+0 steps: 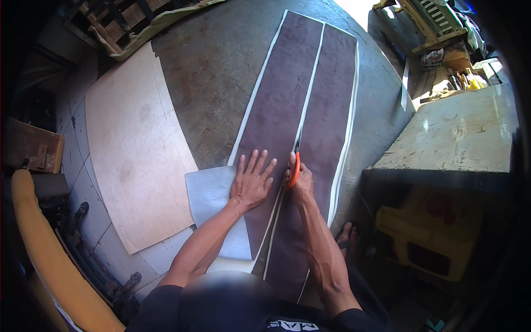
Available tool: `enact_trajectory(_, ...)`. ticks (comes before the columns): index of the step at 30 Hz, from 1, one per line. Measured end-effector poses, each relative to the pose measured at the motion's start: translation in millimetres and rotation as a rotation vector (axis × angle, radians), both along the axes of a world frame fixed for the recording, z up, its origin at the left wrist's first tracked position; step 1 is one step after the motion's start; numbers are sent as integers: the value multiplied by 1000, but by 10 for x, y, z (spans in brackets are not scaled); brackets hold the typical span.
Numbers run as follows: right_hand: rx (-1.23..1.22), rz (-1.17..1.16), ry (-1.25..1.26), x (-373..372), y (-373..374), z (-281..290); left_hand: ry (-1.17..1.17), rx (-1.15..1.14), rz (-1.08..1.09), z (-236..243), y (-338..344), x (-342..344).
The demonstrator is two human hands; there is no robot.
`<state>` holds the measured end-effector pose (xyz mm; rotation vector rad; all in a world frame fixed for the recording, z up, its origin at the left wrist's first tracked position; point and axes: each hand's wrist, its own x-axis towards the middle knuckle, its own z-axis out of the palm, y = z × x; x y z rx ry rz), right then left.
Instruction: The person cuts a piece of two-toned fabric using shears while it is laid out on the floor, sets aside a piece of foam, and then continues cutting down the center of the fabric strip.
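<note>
While the concrete floor (204, 94) is supporting everything, the long brown sheet (276, 94) is lying on it in front of the person, running from beneath the arms toward the far end. Its smooth face is suggesting something light, limp and perhaps slightly slippery, likely to be creasing if pushed from one side. To its left, a plywood panel (135, 144) is looking far stiffer. A pale flap (213, 188) is lying under the left forearm; whether it is belonging to the sheet, I cannot tell. The left hand (253, 185) is pressing flat, fingers spread, holding nothing, on the strip left of the slit; a broad palm is probably suiting such floppy material better than a pinch. For lifting, the pale-edged long sides are offering the best hold. The right hand (300, 180) is gripping the orange-handled scissors (297, 160), whose blades are pointing away along the pale middle line.
</note>
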<state>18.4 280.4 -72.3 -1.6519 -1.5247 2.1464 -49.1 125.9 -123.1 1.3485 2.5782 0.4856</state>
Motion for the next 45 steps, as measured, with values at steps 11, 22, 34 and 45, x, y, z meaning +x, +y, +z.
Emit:
enact_trajectory(11,20,50,48,-307,300,51,-8,-20,3,-1,-18,6)
enact_trajectory(22,-17,52,54,-549,567,4,-43,19,9,9,-28,-20)
enact_trajectory(34,-28,-12,178,-898,862,25,-135,-117,-185,-4,333,404)
enact_trajectory(45,34,71,64,-1220,1133,-43,-144,-92,-175,-100,325,422)
